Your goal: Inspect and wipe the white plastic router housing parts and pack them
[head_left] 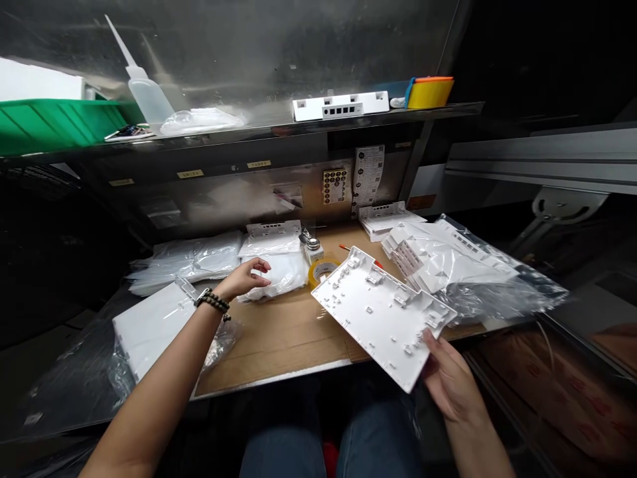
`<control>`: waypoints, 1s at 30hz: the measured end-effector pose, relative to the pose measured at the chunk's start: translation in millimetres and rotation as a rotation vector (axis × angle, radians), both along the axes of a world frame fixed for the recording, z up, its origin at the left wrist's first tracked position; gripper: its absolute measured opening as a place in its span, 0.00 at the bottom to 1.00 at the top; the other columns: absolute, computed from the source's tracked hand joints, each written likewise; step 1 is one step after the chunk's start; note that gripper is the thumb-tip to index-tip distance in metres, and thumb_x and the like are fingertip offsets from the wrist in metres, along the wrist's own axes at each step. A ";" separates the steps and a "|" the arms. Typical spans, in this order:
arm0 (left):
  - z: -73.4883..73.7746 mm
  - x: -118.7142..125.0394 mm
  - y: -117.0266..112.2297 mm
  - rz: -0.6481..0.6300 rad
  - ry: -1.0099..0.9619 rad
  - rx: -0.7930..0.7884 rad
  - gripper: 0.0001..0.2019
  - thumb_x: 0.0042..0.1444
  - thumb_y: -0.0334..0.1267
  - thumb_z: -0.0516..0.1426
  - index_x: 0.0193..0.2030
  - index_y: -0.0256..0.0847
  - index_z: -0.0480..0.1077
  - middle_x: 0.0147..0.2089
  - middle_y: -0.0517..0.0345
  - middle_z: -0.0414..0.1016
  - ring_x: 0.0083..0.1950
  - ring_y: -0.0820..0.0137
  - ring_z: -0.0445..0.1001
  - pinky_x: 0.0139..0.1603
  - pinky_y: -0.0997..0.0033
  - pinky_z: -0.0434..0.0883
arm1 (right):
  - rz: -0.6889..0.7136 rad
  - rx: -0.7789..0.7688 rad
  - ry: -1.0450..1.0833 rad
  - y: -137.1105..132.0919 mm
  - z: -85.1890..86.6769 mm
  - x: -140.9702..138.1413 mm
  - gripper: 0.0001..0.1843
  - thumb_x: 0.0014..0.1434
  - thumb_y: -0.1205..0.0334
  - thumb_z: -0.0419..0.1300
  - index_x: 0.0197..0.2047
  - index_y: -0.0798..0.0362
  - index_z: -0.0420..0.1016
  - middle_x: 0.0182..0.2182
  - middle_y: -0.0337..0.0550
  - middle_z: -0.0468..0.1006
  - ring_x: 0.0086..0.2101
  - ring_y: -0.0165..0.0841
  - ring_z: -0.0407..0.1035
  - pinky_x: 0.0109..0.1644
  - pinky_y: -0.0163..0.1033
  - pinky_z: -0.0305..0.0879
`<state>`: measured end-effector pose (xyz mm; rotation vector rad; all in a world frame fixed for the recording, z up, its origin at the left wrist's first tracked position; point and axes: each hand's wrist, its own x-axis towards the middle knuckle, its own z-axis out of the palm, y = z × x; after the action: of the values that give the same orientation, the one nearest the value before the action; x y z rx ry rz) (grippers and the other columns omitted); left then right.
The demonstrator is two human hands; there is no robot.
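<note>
My right hand (448,375) grips a white plastic housing panel (378,312) by its near right corner, thumb on top. The panel is tilted, its inner side with small clips and posts facing up. My left hand (247,277) is in the air over the bench, fingers curled and apart, with nothing in it. Just beyond it lie white plastic bags (279,275) with another white housing part (273,238) on top. Below my left forearm a flat white panel (154,325) rests on clear plastic wrap.
Yellow tape (322,271) and a small metal-capped bottle (313,251) stand mid-bench. Bagged white housings (448,259) are piled at the right; flat bags (189,259) lie at the left. The shelf above holds a squeeze bottle (149,99), a green bin (54,126) and a white housing (341,106).
</note>
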<state>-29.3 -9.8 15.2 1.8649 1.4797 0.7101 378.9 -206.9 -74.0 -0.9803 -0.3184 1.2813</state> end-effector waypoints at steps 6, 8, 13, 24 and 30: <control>-26.5 19.5 -21.2 -0.002 0.137 0.147 0.23 0.41 0.44 0.71 0.43 0.46 0.70 0.43 0.53 0.79 0.44 0.56 0.75 0.43 0.61 0.69 | 0.097 0.073 0.039 12.3 6.0 -41.5 0.33 0.50 0.50 0.77 0.58 0.49 0.78 0.52 0.48 0.85 0.53 0.48 0.79 0.58 0.52 0.78; -34.2 22.2 -26.6 0.011 0.151 0.192 0.16 0.52 0.42 0.66 0.46 0.46 0.69 0.42 0.53 0.80 0.49 0.54 0.75 0.49 0.58 0.68 | 0.093 0.071 0.057 13.8 7.1 -48.3 0.32 0.51 0.49 0.77 0.57 0.48 0.78 0.52 0.47 0.84 0.54 0.47 0.79 0.59 0.51 0.78; -30.4 8.3 -16.1 0.005 0.091 0.135 0.13 0.58 0.39 0.62 0.47 0.43 0.66 0.39 0.57 0.81 0.42 0.60 0.79 0.49 0.56 0.71 | 0.034 0.050 0.033 14.8 7.0 -48.1 0.30 0.53 0.46 0.75 0.57 0.48 0.79 0.53 0.47 0.84 0.55 0.48 0.78 0.60 0.52 0.77; -31.7 -0.4 12.1 0.001 -0.127 0.036 0.15 0.56 0.37 0.67 0.45 0.39 0.67 0.32 0.67 0.65 0.29 0.74 0.68 0.31 0.72 0.69 | 0.053 0.098 -0.038 15.2 7.0 -65.3 0.32 0.55 0.46 0.73 0.60 0.48 0.77 0.56 0.46 0.83 0.55 0.46 0.77 0.60 0.50 0.76; -28.7 2.6 11.4 -0.036 -0.097 0.061 0.28 0.41 0.42 0.74 0.45 0.43 0.64 0.37 0.66 0.65 0.32 0.71 0.74 0.30 0.72 0.70 | -0.045 0.189 -0.422 20.6 7.8 -93.7 0.29 0.60 0.40 0.67 0.58 0.48 0.78 0.52 0.48 0.83 0.53 0.45 0.77 0.56 0.46 0.76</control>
<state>-26.7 1.7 -13.5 1.8704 1.3746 0.8246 285.3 -186.3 -66.2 -1.0832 -0.7260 0.9753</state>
